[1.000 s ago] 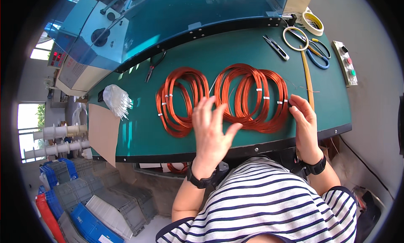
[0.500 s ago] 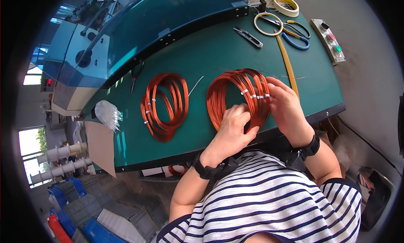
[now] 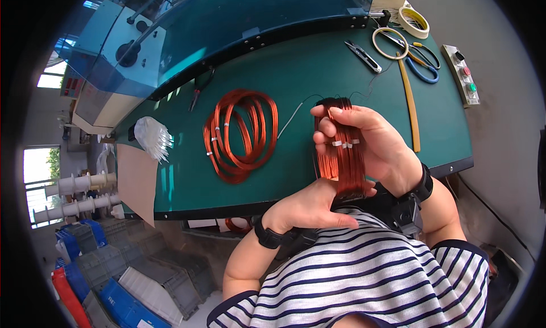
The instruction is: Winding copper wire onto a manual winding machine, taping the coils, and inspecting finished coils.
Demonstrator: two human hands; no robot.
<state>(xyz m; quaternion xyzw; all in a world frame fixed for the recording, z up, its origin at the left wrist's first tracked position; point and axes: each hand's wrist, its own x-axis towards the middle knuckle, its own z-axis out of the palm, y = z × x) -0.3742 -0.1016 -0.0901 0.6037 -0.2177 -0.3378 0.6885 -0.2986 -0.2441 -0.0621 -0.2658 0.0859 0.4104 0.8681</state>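
Over on the left of the green bench [image 3: 307, 72] there's a flat brown sheet [image 3: 136, 177], then a clear bag [image 3: 152, 136] with thin white strips poking out, and a pair of pliers [image 3: 196, 95] behind that. Next come some loose copper coils [image 3: 245, 159], lying overlapped with little white tags on them, and 1 white strip [image 3: 290, 120] just beside. Then the left hand [image 3: 313, 206]: thumb stuck out to the side, fingers mostly hidden at the bottom of a copper wire bundle [image 3: 354, 169], so I can't tell how they're curled. That bundle's up on edge near the front of the bench, right by the striped shirt [image 3: 341, 260]. Right hand [image 3: 380, 143] is wrapped round it, thumb and fingers curled near the top. Further right: snips [image 3: 363, 56], a yellow strip [image 3: 408, 103] and blue-handled scissors [image 3: 424, 78].
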